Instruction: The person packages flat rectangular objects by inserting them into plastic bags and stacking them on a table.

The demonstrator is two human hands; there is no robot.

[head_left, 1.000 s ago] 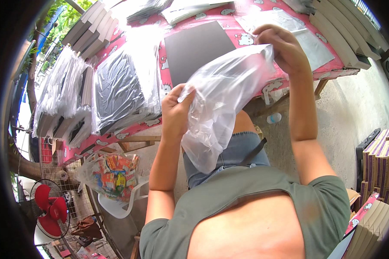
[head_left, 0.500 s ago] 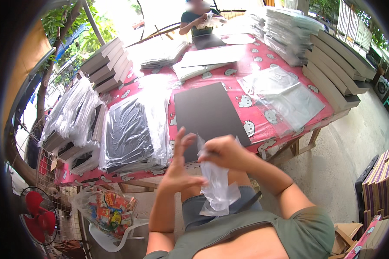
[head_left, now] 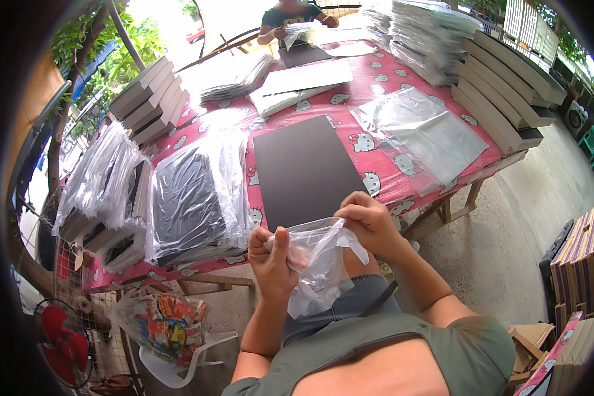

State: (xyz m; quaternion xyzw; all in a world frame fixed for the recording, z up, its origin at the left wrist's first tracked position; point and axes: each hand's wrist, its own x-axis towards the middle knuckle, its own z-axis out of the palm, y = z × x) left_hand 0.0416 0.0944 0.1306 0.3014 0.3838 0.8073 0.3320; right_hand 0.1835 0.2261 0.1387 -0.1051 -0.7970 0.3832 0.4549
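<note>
A clear plastic bag (head_left: 320, 270) hangs spread between my two hands over my lap, at the table's near edge. My left hand (head_left: 275, 264) grips one side of its mouth, thumb up. The other side is pinched in the fingers of my right hand (head_left: 369, 221). Just beyond the bag a flat black board (head_left: 307, 168) lies on the pink patterned tablecloth. Left of it rests a stack of black boards wrapped in clear plastic (head_left: 190, 204). A pile of flat clear plastic bags (head_left: 426, 135) is on the right.
More wrapped stacks (head_left: 99, 178) stand at the left edge. Thick boards are piled at the back left (head_left: 148, 99) and right (head_left: 498, 86). Across the table a person (head_left: 294, 23) handles plastic. A white chair (head_left: 178, 366) holding a bag of colourful packets and a red fan (head_left: 63, 336) are below left.
My left hand has closed on the plastic bag, which was bunched in my right hand. The bag is now stretched between both hands. The view has shifted slightly.
</note>
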